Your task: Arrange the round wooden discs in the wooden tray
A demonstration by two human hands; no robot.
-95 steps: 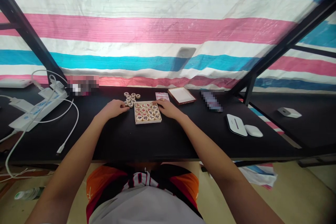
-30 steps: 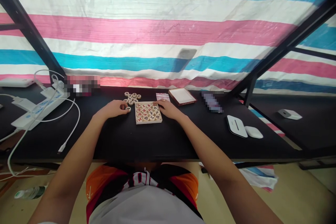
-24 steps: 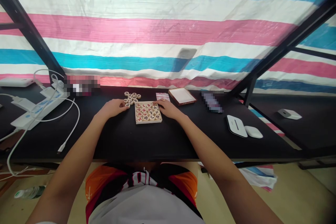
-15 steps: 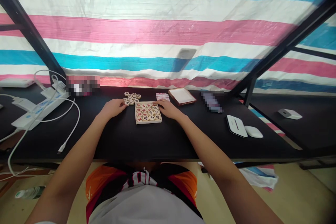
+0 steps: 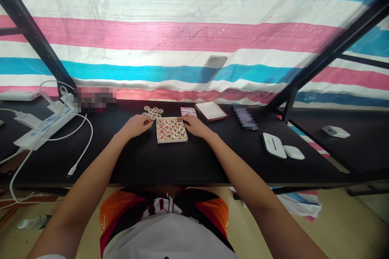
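Observation:
A shallow pale box [image 5: 172, 141] on the black table holds rows of round Chinese chess pieces [image 5: 168, 131] with red and black characters. My right hand [image 5: 194, 124] grips its far right corner, thumb and fingers at the rim. Just left of the box is my left hand [image 5: 137, 126], fingers pinched together near its left wall. A chess piece appears to be between those fingertips, mostly hidden by them. Behind that hand lies a cluster of loose chess pieces [image 5: 155, 112], some partly covered by the hand.
Behind the box are a printed paper [image 5: 188, 111] and an upturned box lid [image 5: 210, 111]. A blurred phone [image 5: 245, 118], a white flat device [image 5: 274, 145] and a white case [image 5: 293, 152] lie right. A power strip [image 5: 47, 126] with cables occupies the left.
My left hand has shifted right, from the loose pieces towards the box. The nearest loose piece no longer shows beside its fingers. My right hand and the box have stayed put.

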